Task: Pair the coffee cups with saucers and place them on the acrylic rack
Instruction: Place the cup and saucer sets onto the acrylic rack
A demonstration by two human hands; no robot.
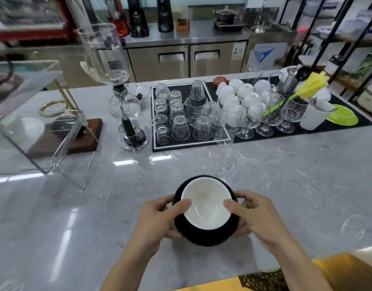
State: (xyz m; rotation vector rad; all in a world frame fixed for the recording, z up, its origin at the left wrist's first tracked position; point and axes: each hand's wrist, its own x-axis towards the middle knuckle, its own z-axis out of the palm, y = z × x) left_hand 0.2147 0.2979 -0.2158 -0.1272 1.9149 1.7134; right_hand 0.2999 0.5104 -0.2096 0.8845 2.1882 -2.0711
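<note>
Marble counter [265, 175] spreads under my 2 hands, left hand [157, 219] and right hand [258, 217] curled round the black saucer [204, 236], thumbs steadying its white cup [206, 204] for carrying toward the acrylic rack [34, 114].

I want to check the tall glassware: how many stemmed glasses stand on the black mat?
4 stemmed glasses, in a row along the black mat's front edge. More may be hidden behind the white cups.
</note>
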